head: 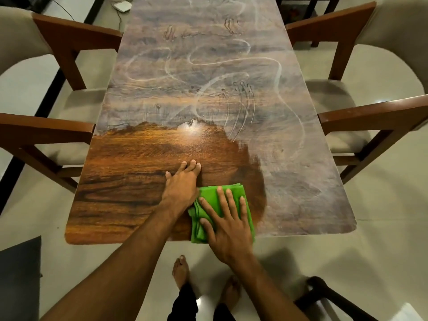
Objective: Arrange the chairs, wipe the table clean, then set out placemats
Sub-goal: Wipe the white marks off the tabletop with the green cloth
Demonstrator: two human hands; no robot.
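Table point(129, 163), head view: long wooden top w/ rounded corners, running away from the person. Near-left part is glossy brown w/ clear grain and a bright light reflection; the far part and the whole right side lie under a dull grey film point(289, 177) marked by curved swipe lines and finger streaks point(240, 98). Green cloth point(208, 192), folded into a thick pad, lies at the table's near edge, approx. at the border between the shiny wood and the film, its near end reaching the edge. R hand point(228, 225) lies flat on top of the cloth, palm down, fingers straight and spread, pressing it to the wood, not curled round it. L hand point(183, 186) rests palm down on the bare shiny wood just left of the cloth, fingers straight and close together, pointing away, holding nothing; its side is right against the cloth's left edge. Four armchairs w/ brown wooden arms and beige upholstery face the long sides: near-left chair point(44, 129) and far-left chair point(76, 33), near-right chair point(375, 112) and far-right chair point(331, 22), arm ends close to or touching the table edges. A dark chair frame point(324, 293) shows at bottom right. The person's bare feet point(180, 272) stand on pale glossy floor tiles under the near edge. A dark mat point(20, 274) lies bottom left; a small white object point(121, 5) w/ a cable sits on the floor by the far-left corner.
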